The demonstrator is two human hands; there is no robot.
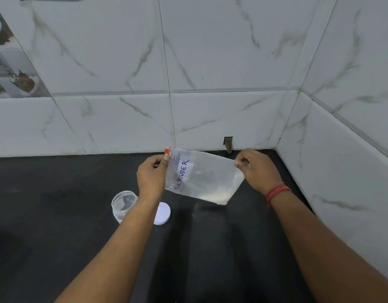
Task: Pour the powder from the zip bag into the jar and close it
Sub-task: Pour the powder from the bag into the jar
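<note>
A clear zip bag [207, 177] labelled "MILK POWDER" hangs sideways above the black counter, with a red slider at its upper left corner. A little pale powder lies along its lower right edge. My left hand [151, 174] pinches the zip end beside the slider. My right hand [257, 169] pinches the opposite end. The clear jar [124, 204] stands open and upright on the counter, below and left of the bag, partly hidden by my left forearm. Its white lid [163, 213] lies flat just to the jar's right.
The black counter [57, 215] meets marble-pattern wall tiles [210, 117] at the back and on the right, forming a corner [276, 148]. A small hole in the tile [228, 144] sits just above the counter behind the bag.
</note>
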